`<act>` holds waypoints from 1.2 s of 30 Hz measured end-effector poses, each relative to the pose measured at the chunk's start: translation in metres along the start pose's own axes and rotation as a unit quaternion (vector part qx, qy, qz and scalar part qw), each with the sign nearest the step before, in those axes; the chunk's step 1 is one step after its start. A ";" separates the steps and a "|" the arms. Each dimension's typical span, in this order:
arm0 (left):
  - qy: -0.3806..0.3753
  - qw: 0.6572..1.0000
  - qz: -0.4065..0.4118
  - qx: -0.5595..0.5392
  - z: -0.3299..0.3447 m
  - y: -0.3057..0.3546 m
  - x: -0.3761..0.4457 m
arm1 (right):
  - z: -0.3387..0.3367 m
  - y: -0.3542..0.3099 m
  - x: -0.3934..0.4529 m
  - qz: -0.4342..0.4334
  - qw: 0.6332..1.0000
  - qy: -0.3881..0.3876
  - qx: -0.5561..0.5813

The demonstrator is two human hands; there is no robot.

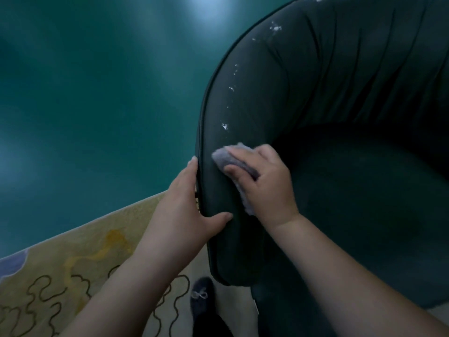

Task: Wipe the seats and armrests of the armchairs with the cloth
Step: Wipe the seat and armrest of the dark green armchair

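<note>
Grey and fluffy, the cloth (233, 164) lay bunched under the right hand (264, 183), which pressed it flat-palmed against the inner face of the armchair's left-side armrest (218, 203). The fingers (233, 169) of that hand were curled over the cloth and pointed toward nine o'clock; a strip of the cloth trailed out below the palm toward six o'clock, so its long axis ran roughly from twelve to six along the armrest.

At eight o'clock from the cloth, the left hand (187, 210) was spread over the outer edge of the same armrest, thumb hooked across the padded top toward three o'clock and fingers lying along the outer side toward twelve.

Dark green leather covered the armchair (340, 93). Its armrest ran long from six o'clock up toward twelve, then curved round to one o'clock into the pleated backrest. White flecks (224, 126) dotted the armrest's top just beyond the cloth at twelve o'clock, and further along the curve. The seat cushion (364, 190) sat at three o'clock from the hands.

Below, at six o'clock, a dark shoe (201, 295) stood on a yellowish patterned rug (73, 259); a teal floor (97, 93) spread from nine to twelve o'clock.
</note>
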State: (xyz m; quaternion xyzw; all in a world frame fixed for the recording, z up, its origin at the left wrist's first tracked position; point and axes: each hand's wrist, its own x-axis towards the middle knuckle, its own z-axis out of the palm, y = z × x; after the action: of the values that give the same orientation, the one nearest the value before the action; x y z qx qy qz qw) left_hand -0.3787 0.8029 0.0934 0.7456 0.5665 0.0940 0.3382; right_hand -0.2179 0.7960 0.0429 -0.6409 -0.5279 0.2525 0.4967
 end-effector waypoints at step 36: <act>-0.171 0.979 0.074 -0.086 -0.048 -0.019 0.134 | 0.020 -0.019 0.055 0.218 0.939 0.266 -0.013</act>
State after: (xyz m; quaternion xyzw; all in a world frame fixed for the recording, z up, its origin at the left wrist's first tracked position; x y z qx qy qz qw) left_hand -0.3732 0.9459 0.0858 0.7590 0.4330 0.0379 0.4848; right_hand -0.2260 0.8533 0.0636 -0.7903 -0.2273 0.1686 0.5435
